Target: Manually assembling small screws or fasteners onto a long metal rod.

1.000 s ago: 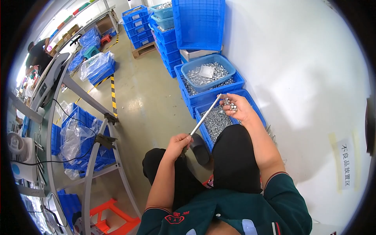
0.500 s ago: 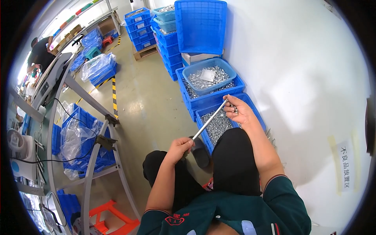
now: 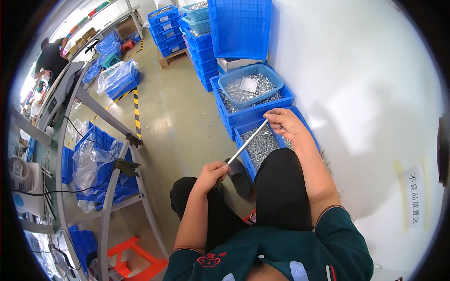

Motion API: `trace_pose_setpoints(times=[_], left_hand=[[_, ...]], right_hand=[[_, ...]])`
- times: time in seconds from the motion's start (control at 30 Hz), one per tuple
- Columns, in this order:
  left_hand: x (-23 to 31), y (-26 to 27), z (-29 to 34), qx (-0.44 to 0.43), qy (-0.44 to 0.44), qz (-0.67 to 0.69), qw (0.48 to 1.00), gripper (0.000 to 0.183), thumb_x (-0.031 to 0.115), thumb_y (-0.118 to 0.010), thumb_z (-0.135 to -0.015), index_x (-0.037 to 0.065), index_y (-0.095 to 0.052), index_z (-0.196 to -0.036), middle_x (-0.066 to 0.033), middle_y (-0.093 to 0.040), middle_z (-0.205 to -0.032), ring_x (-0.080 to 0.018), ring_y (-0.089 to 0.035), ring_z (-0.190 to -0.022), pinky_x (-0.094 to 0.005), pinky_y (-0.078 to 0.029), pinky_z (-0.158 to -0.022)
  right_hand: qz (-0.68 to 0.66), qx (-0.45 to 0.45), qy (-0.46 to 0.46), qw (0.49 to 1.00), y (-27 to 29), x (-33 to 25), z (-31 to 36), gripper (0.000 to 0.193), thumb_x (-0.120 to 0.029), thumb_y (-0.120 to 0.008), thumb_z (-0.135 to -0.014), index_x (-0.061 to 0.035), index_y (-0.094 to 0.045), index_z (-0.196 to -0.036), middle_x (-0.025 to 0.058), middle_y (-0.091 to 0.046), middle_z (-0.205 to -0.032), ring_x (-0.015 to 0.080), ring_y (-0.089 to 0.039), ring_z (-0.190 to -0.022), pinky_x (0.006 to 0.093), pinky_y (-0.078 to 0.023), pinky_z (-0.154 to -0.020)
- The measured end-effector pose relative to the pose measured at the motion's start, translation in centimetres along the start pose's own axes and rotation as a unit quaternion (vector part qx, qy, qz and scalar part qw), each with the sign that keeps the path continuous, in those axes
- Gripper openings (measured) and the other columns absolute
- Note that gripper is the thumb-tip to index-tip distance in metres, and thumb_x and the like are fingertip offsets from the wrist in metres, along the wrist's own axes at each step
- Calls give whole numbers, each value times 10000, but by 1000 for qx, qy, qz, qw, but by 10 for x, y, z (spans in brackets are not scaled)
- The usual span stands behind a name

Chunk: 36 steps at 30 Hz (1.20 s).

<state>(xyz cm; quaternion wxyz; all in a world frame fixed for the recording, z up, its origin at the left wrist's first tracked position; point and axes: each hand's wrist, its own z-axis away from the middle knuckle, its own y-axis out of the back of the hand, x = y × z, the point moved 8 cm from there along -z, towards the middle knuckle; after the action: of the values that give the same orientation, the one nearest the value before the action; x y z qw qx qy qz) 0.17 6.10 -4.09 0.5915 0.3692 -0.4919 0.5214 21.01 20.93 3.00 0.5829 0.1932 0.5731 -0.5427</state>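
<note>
A thin, straight silver metal rod (image 3: 247, 143) slants above my knees and the floor, its far end up and to the right. Its lower end is pinched in my left hand (image 3: 212, 176), just above my left knee. My right hand (image 3: 287, 125) has thumb and fingertips closed on the upper end; its other fingers curl in, and whether they hold anything small I cannot make out. Beneath the right hand stands a blue crate (image 3: 240, 140) filled with small silver metal parts (image 3: 260, 147). My right knee covers the crate's near end.
Beyond is another crate (image 3: 223, 122) with a light-blue basket (image 3: 225, 98) of metal parts and a white label (image 3: 249, 85). Stacked blue crates (image 3: 200, 60) stand farther off. To the left is a grey-framed workbench (image 3: 107, 206); a co-worker (image 3: 50, 60) stands at far left. A white wall (image 3: 370, 103) rises at right.
Both hands have shifted slightly up and to the left, carrying the rod between them. The co-worker at far left has changed posture.
</note>
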Motion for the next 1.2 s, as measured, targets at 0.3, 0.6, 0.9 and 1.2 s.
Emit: trace_pose_setpoints(times=[0.3,0.6,0.9,1.2], left_hand=[[-4,4,-2,39,5,-26,999,223,205,-542,-864,3,-618,-812,17,-492,-593,-63,-426,-559,-213,-321,-518],[-2,-5,-15,27,-3,60,998,255,242,-518,-878,7,-607,-836,-6,-507,-594,-77,-423,-548,-226,-321,-509],[1,2,-10,37,-19,41,998,243,229,-511,-878,6,-598,-833,-7,-507,-592,-80,-421,-525,-224,-317,-491],[4,-1,-4,25,-18,26,999,237,231,-537,-867,15,-615,-808,12,-506,-599,-70,-436,-562,-219,-334,-523]], right_hand=[[104,55,31,993,-1,-9,6,184,-175,-680,-787,-16,-589,-803,-42,-447,-605,25,-343,-461,178,-210,-370],[86,-72,-89,990,-31,19,9,215,-178,-569,-868,1,-601,-982,12,-489,-679,32,-360,-478,145,-229,-361],[-131,-30,-95,986,1,24,1,197,-109,-542,-866,26,-513,-1007,87,-514,-785,61,-395,-496,156,-284,-345],[-130,-1,-82,988,10,28,-6,337,-345,-568,-869,-11,-548,-912,66,-513,-727,64,-383,-460,157,-263,-336]])
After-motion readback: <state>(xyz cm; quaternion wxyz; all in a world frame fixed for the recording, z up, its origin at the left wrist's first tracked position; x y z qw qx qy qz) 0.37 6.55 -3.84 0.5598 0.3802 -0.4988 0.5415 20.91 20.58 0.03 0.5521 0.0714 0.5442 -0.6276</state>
